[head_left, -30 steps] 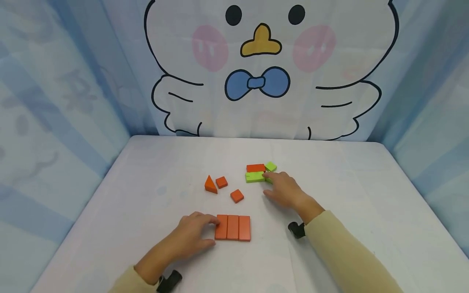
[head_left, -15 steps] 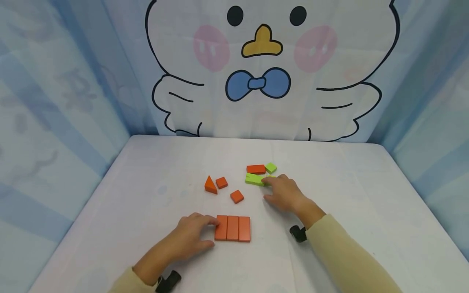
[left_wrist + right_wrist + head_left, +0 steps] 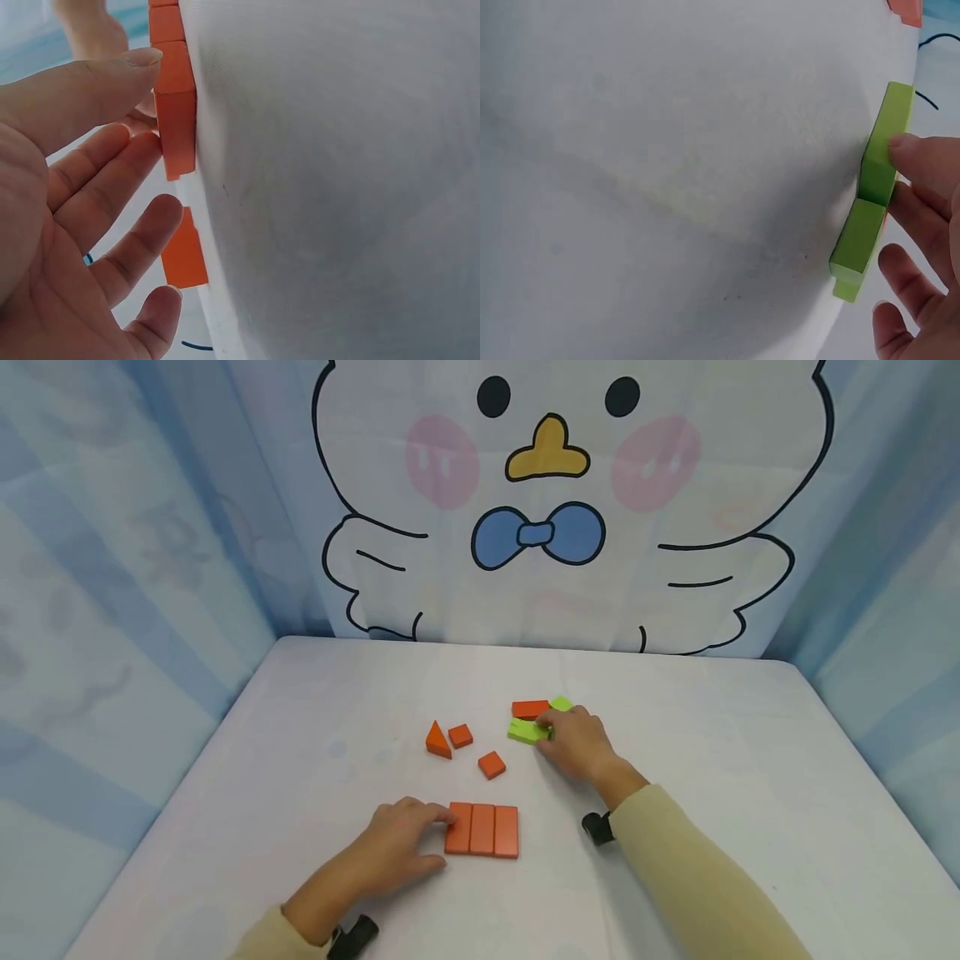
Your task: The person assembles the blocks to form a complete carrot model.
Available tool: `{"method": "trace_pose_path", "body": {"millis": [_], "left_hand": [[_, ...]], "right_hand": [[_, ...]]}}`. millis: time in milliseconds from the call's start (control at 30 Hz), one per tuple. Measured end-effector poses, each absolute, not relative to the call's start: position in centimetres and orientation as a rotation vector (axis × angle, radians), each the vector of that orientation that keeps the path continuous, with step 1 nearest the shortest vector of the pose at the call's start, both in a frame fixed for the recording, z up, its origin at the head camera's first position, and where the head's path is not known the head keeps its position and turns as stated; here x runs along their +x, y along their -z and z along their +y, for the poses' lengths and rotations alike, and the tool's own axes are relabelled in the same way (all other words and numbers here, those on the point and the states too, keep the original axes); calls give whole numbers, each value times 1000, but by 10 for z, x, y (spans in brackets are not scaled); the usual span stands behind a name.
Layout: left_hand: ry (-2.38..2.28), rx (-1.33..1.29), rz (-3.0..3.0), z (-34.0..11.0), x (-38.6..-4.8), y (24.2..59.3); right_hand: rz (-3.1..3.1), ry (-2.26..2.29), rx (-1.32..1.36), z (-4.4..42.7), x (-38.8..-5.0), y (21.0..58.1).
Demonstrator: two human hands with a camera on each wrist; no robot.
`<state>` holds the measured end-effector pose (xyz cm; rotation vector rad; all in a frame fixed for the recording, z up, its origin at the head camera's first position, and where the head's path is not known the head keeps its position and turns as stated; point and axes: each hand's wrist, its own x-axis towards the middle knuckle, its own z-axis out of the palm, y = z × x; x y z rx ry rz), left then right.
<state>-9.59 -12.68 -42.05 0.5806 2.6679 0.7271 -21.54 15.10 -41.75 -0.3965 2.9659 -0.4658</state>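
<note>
In the head view, three flat orange-red blocks (image 3: 482,829) lie side by side. My left hand (image 3: 397,852) rests at their left end, its fingers loosely bent and its index fingertip on the leftmost block. The left wrist view shows the thumb (image 3: 112,82) against an orange block (image 3: 176,127), the other fingers spread. Farther back, my right hand (image 3: 577,747) pinches a long green block (image 3: 525,731) near its right end. In the right wrist view, the thumb (image 3: 922,157) presses that green block (image 3: 889,135), and a shorter green block (image 3: 857,236) touches its end.
An orange-red block (image 3: 531,709) lies behind the green one, with a small green block (image 3: 561,702) partly hidden by the right hand. To the left lie an orange triangle (image 3: 438,741) and two small orange blocks, one (image 3: 461,736) behind the other (image 3: 492,765).
The right hand has shifted slightly back, and its fingers now cover the shorter green block in the head view. The long green block has turned a little. My left hand stays at the orange-red row.
</note>
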Motion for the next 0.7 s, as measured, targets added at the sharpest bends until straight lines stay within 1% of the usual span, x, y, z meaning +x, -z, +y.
{"method": "trace_pose_path", "body": {"millis": [200,433,567,700], "left_hand": [[-697,572,2667,-124,-96,419],[-708,586,2673,-125,-93,421],[-718,585,2668,-126,-92,421],[-726,585,2662,-126,-92,420]], "right_hand": [[2940,444,-452,154,-209,418],[2899,408,-589,155,-195,417],[2883,419,-697,146,-189,417],[2879,426,-726,131,-187,418]]}}
